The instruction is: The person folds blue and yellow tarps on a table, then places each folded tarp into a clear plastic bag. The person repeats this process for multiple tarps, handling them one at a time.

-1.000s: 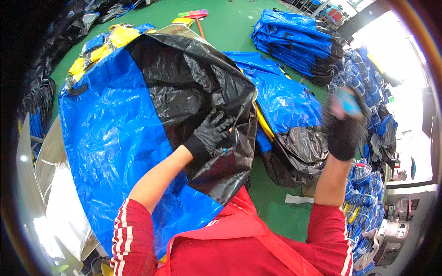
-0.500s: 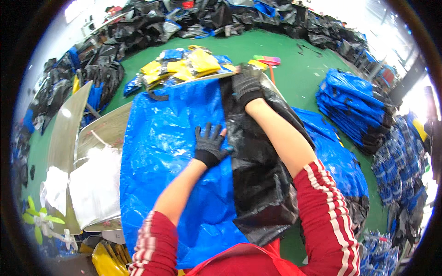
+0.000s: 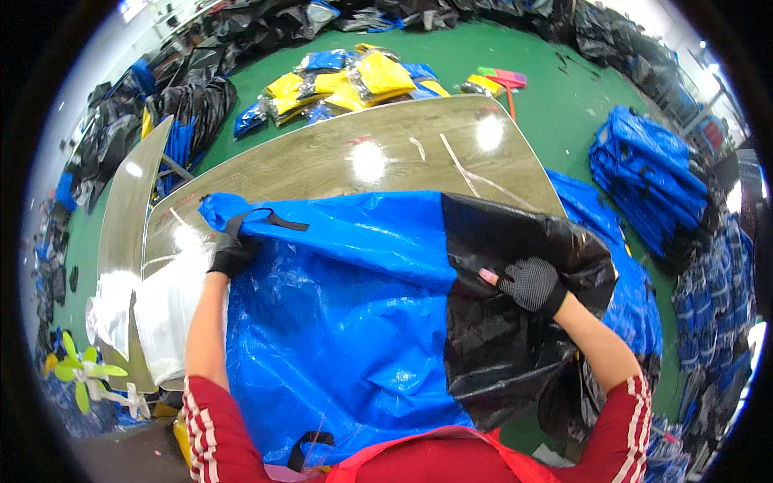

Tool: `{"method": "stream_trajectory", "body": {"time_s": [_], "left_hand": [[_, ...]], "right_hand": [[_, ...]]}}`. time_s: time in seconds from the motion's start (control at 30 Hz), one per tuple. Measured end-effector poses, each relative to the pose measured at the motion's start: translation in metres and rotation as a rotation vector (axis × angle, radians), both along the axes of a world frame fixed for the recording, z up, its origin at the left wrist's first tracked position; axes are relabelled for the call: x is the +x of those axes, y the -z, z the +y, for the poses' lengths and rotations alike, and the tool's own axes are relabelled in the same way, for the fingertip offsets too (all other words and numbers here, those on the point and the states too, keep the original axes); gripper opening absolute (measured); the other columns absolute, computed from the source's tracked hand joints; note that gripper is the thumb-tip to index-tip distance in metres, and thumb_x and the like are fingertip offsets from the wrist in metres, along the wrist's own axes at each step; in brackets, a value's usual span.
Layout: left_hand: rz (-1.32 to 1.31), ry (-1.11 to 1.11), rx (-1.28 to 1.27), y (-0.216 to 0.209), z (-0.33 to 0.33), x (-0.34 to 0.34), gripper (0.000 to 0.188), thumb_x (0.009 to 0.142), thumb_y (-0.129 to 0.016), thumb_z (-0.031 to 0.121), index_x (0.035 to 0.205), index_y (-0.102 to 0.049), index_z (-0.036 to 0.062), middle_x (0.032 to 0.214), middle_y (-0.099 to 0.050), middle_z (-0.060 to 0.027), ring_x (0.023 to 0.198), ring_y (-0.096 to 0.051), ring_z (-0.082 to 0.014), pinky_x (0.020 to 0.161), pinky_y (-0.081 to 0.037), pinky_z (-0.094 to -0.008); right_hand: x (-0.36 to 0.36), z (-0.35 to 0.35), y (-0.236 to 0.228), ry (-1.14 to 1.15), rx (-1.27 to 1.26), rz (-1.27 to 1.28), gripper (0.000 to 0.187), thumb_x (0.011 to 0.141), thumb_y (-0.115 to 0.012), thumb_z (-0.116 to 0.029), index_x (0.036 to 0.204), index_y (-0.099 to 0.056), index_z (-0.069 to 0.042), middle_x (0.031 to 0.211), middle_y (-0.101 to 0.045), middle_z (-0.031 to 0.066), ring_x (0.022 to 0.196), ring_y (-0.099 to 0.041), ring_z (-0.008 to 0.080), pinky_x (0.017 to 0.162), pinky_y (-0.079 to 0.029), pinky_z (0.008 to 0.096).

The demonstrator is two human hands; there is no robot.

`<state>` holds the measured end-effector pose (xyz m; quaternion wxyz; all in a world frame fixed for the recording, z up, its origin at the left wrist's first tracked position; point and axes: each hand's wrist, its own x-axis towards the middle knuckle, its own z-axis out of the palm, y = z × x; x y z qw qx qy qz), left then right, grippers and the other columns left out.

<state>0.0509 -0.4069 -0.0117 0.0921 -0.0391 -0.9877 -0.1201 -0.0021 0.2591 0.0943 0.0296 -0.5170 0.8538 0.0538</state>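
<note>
A large blue-and-black tarpaulin bag [image 3: 346,322] lies over the near part of the table, its far edge lifted and folded toward me. Short black straps show at its far left and near edges. My left hand [image 3: 232,253], in a dark glove, is closed on the bag's left edge beside the upper strap; its fingers are partly hidden. My right hand [image 3: 531,283], in a grey dotted glove with the thumb tip bare, grips the folded black part. Its fingers are tucked into the material out of sight.
The wood-patterned table [image 3: 322,161] shows beyond the bag. White material [image 3: 173,322] lies at its left. Packed yellow and blue bundles [image 3: 346,80] sit on the green floor behind. Blue bag stacks [image 3: 648,177] stand at right. A green plastic plant [image 3: 84,370] is at lower left.
The bag's far edge has come toward me, baring the table beyond. My left hand has moved left to the bag's edge; my right hand has come back nearer and now grips the black part.
</note>
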Motion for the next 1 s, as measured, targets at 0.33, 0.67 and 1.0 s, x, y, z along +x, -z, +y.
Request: {"method": "stream_trajectory", "body": {"time_s": [0.33, 0.67, 1.0], "left_hand": [[-0.210, 0.284, -0.399, -0.145, 0.154, -0.052, 0.059, 0.087, -0.052, 0.057, 0.132, -0.054, 0.0185, 0.136, -0.051, -0.0149, 0.128, -0.044, -0.0352, 0.106, -0.032, -0.0489], [-0.426, -0.234, -0.338, -0.060, 0.185, 0.011, 0.072, 0.086, -0.051, 0.057, 0.140, -0.044, 0.0086, 0.149, -0.036, -0.0166, 0.134, -0.036, -0.0398, 0.107, -0.024, -0.0608], [0.038, 0.743, -0.051, -0.051, 0.405, -0.002, 0.073, 0.079, -0.057, 0.062, 0.136, -0.048, 0.0167, 0.147, -0.039, -0.0154, 0.139, -0.025, -0.0407, 0.111, -0.005, -0.0650]], "right_hand": [[-0.007, -0.080, -0.068, 0.095, 0.204, -0.291, 0.027, 0.075, -0.066, -0.034, 0.080, -0.072, -0.008, 0.083, -0.068, 0.0167, 0.075, -0.067, 0.0340, 0.065, -0.053, 0.0446], [-0.024, 0.001, 0.055, 0.285, -0.178, 0.226, 0.078, 0.080, -0.051, -0.068, 0.139, -0.046, -0.016, 0.147, -0.037, 0.0149, 0.142, -0.022, 0.0341, 0.106, -0.010, 0.0689], [0.107, 0.008, -0.076, 0.126, -0.058, -0.493, 0.048, 0.079, -0.062, -0.046, 0.112, -0.064, -0.011, 0.102, -0.065, 0.0191, 0.092, -0.062, 0.0392, 0.093, -0.044, 0.0522]]}}
